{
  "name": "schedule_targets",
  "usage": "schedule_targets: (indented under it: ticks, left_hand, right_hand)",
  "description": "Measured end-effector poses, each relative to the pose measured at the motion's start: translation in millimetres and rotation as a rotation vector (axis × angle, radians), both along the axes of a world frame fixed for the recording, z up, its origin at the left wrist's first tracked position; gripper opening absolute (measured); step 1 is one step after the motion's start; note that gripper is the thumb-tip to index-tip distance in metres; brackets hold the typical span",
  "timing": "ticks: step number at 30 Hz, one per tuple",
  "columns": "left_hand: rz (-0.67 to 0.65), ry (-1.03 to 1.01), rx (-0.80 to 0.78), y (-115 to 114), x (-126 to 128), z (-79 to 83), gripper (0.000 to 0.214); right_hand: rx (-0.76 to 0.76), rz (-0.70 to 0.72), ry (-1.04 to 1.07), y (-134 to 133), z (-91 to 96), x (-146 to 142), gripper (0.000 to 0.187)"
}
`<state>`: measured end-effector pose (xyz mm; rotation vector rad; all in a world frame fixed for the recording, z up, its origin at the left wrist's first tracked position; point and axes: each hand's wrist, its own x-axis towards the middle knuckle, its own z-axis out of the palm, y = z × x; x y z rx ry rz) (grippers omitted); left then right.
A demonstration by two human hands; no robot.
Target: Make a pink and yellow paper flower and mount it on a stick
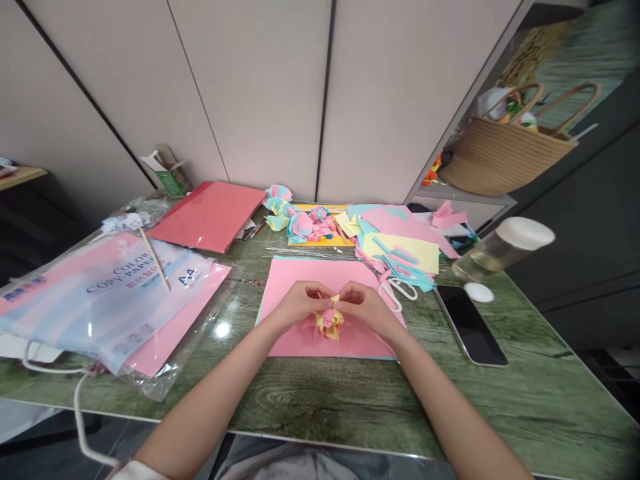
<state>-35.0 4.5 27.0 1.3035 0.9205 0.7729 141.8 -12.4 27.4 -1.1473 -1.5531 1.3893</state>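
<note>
A pink and yellow paper flower (330,325) is between my two hands, over a stack of pink paper (290,343) on the table. My left hand (303,303) pinches its upper part with thumb and forefinger. From the other side, my right hand (364,305) pinches the same flower, the thumbs nearly meeting at its top. The petals hang below my fingers, yellow and pink edges curling. My curled fingers hide the flower's far side. White-handled scissors (399,291) lie just right of the paper stack.
Finished paper flowers (301,227) and cut paper (400,247) lie at the back. On the right are a phone (470,325), a white oval object (479,292) and a bottle (493,250). A bag of copy paper (125,287) and a red folder (207,215) lie left. Thin wires (303,253) lie behind the stack.
</note>
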Motion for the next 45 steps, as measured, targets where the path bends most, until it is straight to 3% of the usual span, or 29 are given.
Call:
schedule_targets:
  ticks: [12, 17, 25, 29, 36, 40, 45]
  left_hand:
    - [0.020, -0.032, -0.064, 2, 4, -6.3, 0.013]
    - [-0.003, -0.065, -0.099, 1, 7, -7.9, 0.012]
    - [0.140, -0.014, -0.146, -1, 14, -10.2, 0.008]
    - [0.123, 0.005, -0.145, -1, 15, -12.9, 0.006]
    - [0.195, -0.278, -0.227, -1, 9, -10.7, 0.033]
    - [0.225, -0.256, -0.207, 1, -1, -0.2, 0.047]
    - [0.201, -0.352, -0.351, -2, -1, 8.7, 0.058]
  right_hand:
    - [-0.018, 0.018, 0.040, 4, -8.4, 0, 0.019]
    - [-0.097, 0.071, 0.120, 3, -7.6, 0, 0.017]
    - [-0.093, 0.058, 0.060, 4, -9.0, 2, 0.016]
    - [-0.089, 0.039, 0.019, 4, -8.5, 0, 0.017]
    - [-0.002, -0.127, 0.061, 10, -10.5, 4, 0.019]
    - [0.127, -0.290, 0.007, 14, -12.4, 10, 0.019]
    - [0.306, -0.430, -0.015, 9, -6.5, 9, 0.016]
